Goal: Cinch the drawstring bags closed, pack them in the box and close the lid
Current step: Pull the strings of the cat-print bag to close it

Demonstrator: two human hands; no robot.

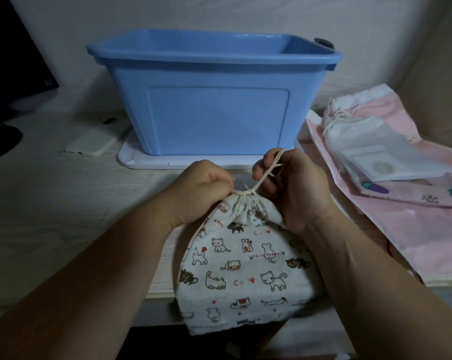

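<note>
- White cat-print bag (245,268) lies at the desk (64,216) edge, before the blue box (214,100), mouth gathered.
- I see the right hand (290,183) gripping the drawstring (265,175); the left hand (201,188) seemingly pinches the bag's neck.

Cat-print bag (245,268) at desk edge, neck gathered; left hand (201,188) pinches neck, right hand (290,183) grips drawstring (267,175).
</note>
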